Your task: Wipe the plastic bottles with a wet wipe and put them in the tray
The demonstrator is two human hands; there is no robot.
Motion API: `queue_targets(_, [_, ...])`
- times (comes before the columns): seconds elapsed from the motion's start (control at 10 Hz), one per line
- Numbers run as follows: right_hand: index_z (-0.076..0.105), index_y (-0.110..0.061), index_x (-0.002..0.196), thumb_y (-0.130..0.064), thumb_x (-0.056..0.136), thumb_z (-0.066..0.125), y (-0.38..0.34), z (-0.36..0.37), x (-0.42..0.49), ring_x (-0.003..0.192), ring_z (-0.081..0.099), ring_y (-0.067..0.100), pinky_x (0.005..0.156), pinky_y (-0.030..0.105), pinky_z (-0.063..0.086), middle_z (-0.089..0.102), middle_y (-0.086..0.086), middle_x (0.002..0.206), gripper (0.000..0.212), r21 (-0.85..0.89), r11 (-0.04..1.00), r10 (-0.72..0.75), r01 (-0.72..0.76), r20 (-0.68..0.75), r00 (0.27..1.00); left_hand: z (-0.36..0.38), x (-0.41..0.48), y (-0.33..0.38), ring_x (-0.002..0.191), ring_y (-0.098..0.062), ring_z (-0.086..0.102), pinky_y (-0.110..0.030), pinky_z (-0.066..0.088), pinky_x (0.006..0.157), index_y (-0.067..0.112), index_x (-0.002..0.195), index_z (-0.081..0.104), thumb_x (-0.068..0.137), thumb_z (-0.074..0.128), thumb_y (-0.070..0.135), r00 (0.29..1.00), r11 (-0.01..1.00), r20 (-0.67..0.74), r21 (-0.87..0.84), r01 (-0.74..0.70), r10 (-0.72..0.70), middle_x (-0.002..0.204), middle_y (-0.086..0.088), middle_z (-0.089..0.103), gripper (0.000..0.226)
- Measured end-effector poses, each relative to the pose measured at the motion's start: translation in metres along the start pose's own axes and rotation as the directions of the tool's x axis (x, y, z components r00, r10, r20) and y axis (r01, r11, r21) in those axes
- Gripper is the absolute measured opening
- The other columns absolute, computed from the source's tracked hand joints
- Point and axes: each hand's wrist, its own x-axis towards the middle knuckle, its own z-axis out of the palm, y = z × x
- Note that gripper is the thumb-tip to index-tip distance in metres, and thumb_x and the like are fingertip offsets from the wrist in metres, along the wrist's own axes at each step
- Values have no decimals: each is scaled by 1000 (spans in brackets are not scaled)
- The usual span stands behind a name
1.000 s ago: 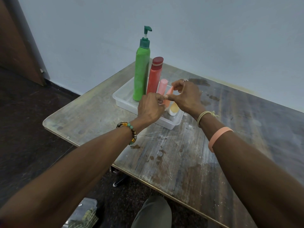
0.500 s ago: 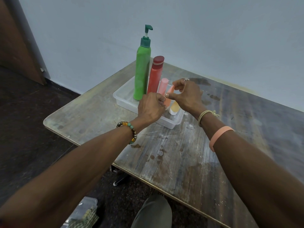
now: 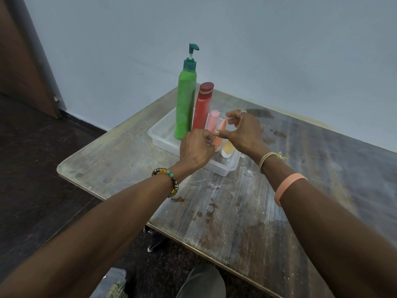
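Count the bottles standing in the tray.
5, in a row: green pump bottle farthest, then red bottle, pink tube, orange tube between left hand and right hand, yellow bottle nearest. The hands could hide more.

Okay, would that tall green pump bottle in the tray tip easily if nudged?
Probably: the green pump bottle is tall and narrow, so a push near its top likely topples it. The red bottle beside it might catch it. It looks stiff.

I'm in a plain, home-like room: worn wooden table (image 3: 236, 211) against a bare pale wall (image 3: 279, 50), brown door (image 3: 19, 61) left of the table, green pump bottle (image 3: 185, 104) at its far end.
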Motion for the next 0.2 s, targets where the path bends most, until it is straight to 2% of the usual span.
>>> queue_targets(0.1, [61,-26,122,-65,57,81,1,-6,-3,103,63,15,95,51,47,67,-9,108,79,19,1000,1,0,-13,1000,-1,-1,0,87,-10,70,-28,57,83,18,101,77,79,80,15,1000,1000,-3,-4,-1,1,93,4,77,23])
queue_targets(0.2, [56,-23,131,-82,57,66,4,-19,-8,112,60,17,98,52,45,65,-5,120,95,57,998,5,1,-101,995,-7,-3,1,79,-6,67,-20,54,77,18,98,77,81,75,10,997,997,-78,-71,-5,-1,91,5,76,19])
